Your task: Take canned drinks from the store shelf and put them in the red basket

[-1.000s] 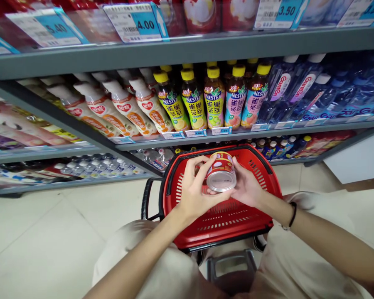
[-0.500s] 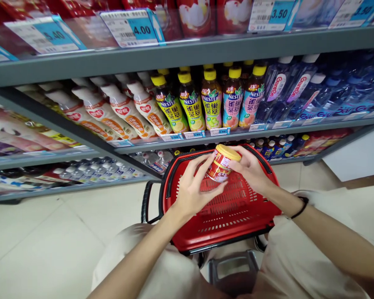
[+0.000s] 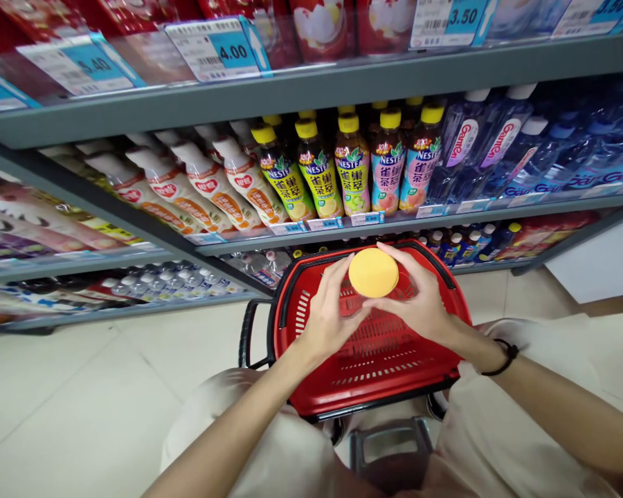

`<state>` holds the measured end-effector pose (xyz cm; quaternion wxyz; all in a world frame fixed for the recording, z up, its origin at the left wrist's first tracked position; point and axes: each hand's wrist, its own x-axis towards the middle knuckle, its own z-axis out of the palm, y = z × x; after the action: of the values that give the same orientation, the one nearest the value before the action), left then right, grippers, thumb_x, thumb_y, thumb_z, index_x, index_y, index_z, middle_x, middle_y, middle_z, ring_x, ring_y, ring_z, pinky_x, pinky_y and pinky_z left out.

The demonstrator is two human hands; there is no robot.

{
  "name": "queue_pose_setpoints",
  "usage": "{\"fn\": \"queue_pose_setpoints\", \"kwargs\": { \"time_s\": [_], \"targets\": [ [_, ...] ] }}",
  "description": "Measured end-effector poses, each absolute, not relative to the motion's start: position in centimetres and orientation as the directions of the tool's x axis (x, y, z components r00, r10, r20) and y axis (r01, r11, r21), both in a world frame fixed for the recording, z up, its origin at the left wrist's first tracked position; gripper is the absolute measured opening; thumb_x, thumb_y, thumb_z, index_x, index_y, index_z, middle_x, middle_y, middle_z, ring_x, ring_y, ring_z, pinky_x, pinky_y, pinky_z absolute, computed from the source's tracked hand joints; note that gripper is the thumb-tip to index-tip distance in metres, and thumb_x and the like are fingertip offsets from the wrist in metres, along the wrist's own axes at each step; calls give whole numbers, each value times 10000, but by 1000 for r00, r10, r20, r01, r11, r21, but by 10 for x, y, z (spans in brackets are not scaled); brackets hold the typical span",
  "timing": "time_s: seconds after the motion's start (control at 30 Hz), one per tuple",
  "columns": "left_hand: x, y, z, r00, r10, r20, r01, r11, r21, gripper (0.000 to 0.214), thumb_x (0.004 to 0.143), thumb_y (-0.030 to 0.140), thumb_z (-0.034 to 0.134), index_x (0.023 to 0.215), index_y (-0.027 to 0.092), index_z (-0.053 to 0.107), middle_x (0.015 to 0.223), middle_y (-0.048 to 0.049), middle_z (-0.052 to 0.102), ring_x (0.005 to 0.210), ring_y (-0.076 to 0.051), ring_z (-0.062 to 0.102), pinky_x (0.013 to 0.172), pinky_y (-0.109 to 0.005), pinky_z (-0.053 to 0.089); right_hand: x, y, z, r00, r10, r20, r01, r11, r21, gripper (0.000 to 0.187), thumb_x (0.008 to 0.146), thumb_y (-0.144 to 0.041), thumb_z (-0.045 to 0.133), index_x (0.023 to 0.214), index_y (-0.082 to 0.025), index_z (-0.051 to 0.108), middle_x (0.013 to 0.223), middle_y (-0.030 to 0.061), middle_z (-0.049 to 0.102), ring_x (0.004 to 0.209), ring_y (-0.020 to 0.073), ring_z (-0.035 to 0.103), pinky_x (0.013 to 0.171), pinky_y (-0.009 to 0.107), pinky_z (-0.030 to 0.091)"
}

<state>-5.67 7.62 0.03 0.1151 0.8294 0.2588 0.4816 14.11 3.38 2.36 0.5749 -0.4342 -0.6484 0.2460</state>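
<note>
A small round tub with a yellow lid (image 3: 373,272) is between my hands over the basket, its lid facing up toward me and its printed side hidden. My left hand (image 3: 332,308) is curled around the left side, fingertips at the lid's left edge and thumb below. On the right, my right hand (image 3: 420,301) grips it, with fingers at the far right edge and thumb at the near edge. Beneath them is the red shopping basket (image 3: 374,398), with slotted sides and black rim, between my knees.
Ahead, a grey shelf (image 3: 291,97) holds yellow-capped tea bottles (image 3: 350,166), white-capped drink bottles (image 3: 208,183) and clear blue water bottles (image 3: 503,142). Price tags (image 3: 218,50) line its edges. A black basket handle (image 3: 248,332) sticks out left above the tiled floor (image 3: 83,394).
The tub has turned from showing its red printed side to showing its yellow lid. My right hand has moved its thumb to the near edge of the lid.
</note>
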Motion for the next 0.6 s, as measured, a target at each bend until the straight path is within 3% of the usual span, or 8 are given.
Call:
{"fn": "queue_pose_setpoints", "kwargs": {
  "time_s": [0.1,0.2,0.27,0.37,0.5,0.6],
  "targets": [
    [-59,78,-1,422,604,676,251,-794,554,757,896,278,800,1559,234,437,1464,-173,601,1338,-314,622,1118,-482,560,139,31,28,-10,816,578,365,541,-758,777,819,-424,896,1520,-292,586,1439,117,629,1328,338,575,1175,509,448],
    [-59,81,0,447,720,531,113,-634,765,778,844,313,856,1524,232,488,1468,-171,608,1308,-323,652,1099,-493,577,140,30,33,-42,820,571,353,546,-759,723,920,-444,780,1575,-268,530,1444,132,609,1329,327,561,1170,510,441],
    [-58,83,1,463,779,423,5,-480,877,884,785,346,908,1540,239,462,1518,-179,574,1339,-345,633,1085,-505,587,142,31,34,-52,858,511,264,506,-821,616,1010,-466,643,1578,-256,532,1488,126,587,1382,314,533,1205,508,404],
    [-54,85,2,502,802,322,-106,-313,944,999,738,355,940,1576,263,403,1619,-190,467,1431,-366,553,1100,-514,575,145,36,29,-32,931,364,35,365,-930,519,1064,-526,526,1505,-267,617,1549,76,570,1469,284,482,1266,481,334],
    [-49,89,-3,523,818,238,-162,-179,970,1048,698,291,959,1581,275,394,1621,-186,462,1441,-344,545,1089,-483,579,145,43,21,-37,978,205,-234,191,-953,480,1020,-573,581,1373,-279,720,1536,29,601,1496,259,477,1296,448,293],
    [-46,90,-11,491,851,188,-88,-166,982,1073,602,280,1003,1532,224,472,1542,-185,551,1400,-343,580,1129,-493,541,148,46,26,-10,992,129,-324,119,-939,474,968,-589,613,1198,-217,795,1398,82,703,1400,280,585,1262,462,346]
  ]
}}
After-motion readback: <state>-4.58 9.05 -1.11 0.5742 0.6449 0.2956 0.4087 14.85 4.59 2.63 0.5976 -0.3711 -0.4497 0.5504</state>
